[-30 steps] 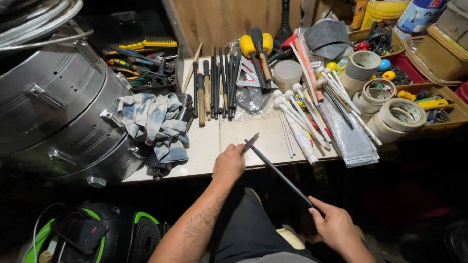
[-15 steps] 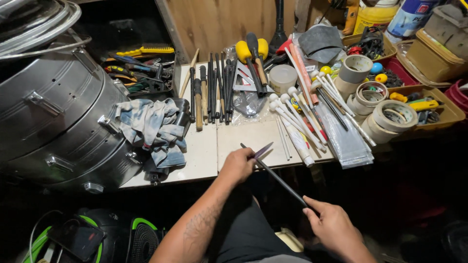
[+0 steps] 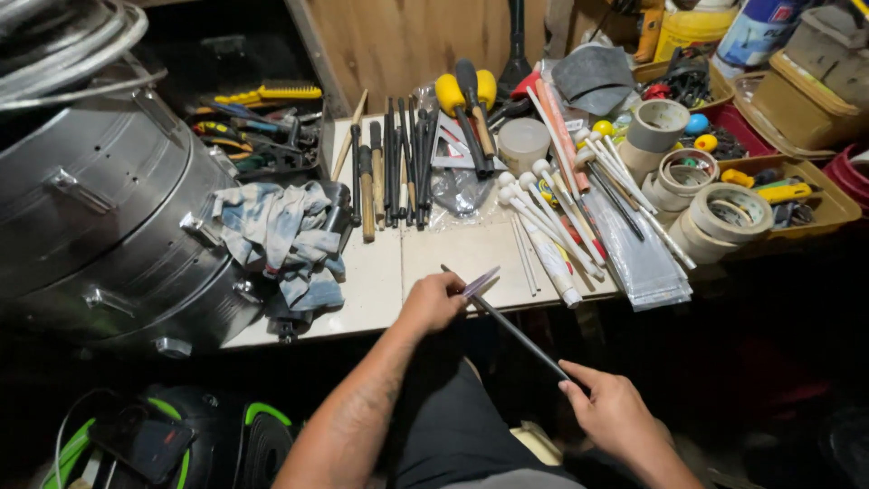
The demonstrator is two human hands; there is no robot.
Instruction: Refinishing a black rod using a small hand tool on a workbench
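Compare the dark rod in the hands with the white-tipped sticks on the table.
The dark rod is black, plain-ended and held off the table between left hand and right hand. The white-tipped sticks are pale, have rounded white heads and lie loose on the table. Both are long, thin and straight.

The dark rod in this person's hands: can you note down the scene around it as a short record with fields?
rod: long thin dark rod, slanting over the lap
left hand: left hand grips its upper end, with a small pale strip
right hand: right hand grips its lower end
bench: white table crowded with tools
left of bench: metal drum, blue rag
right of bench: tape rolls
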